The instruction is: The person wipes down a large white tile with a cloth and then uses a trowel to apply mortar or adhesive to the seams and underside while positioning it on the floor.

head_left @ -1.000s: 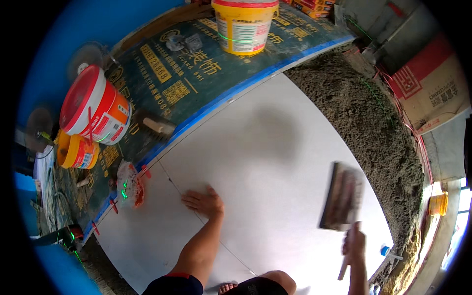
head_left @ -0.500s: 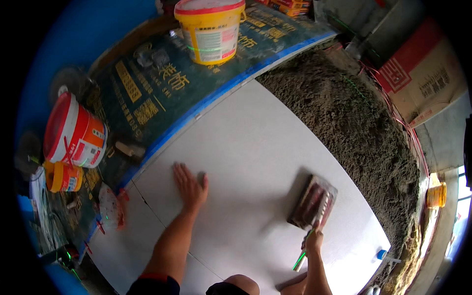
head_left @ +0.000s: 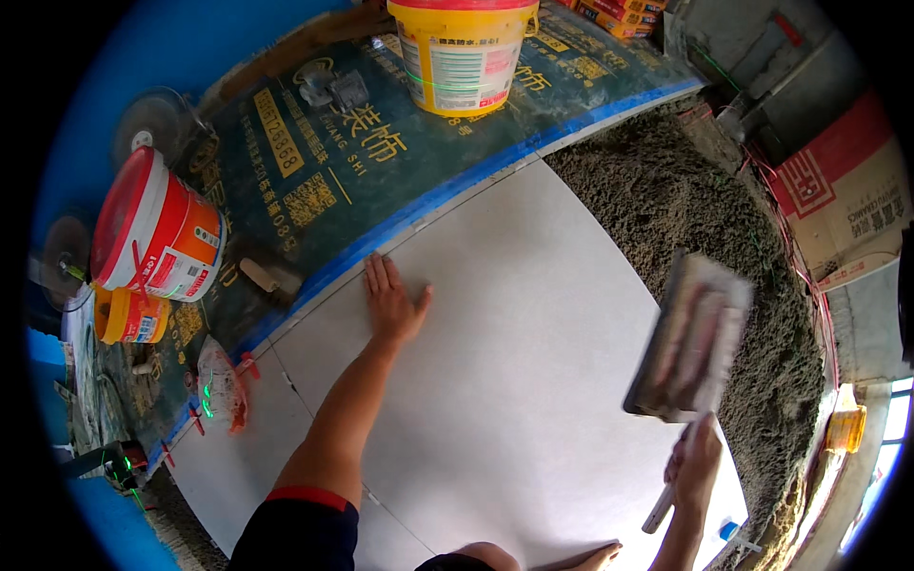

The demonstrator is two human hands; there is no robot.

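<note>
A large pale floor tile [head_left: 476, 381] lies before me. My left hand [head_left: 397, 305] rests flat on it near its left edge, fingers spread, holding nothing. In my right hand [head_left: 695, 466] is the handle of a rectangular tile tamper [head_left: 690, 343] with a dark, dusty plate. The plate is raised and tilted over the tile's right edge, hiding part of that edge and the mortar behind. A narrow joint with small spacers separates this tile from another pale tile [head_left: 238, 447] at the lower left.
Dark, loose mortar [head_left: 657, 190] borders the tile at right. On the printed green floor sheet [head_left: 371, 190] stand a yellow bucket [head_left: 466, 67], a red-and-white bucket [head_left: 162, 228], a trowel [head_left: 267, 276] and a plastic bag of red clips [head_left: 221, 390]. A cardboard box [head_left: 843, 200] is at far right.
My right hand has lifted the tile tamper up off the tile area and to the right. The view has shifted slightly; my left hand remains flat on the tile.
</note>
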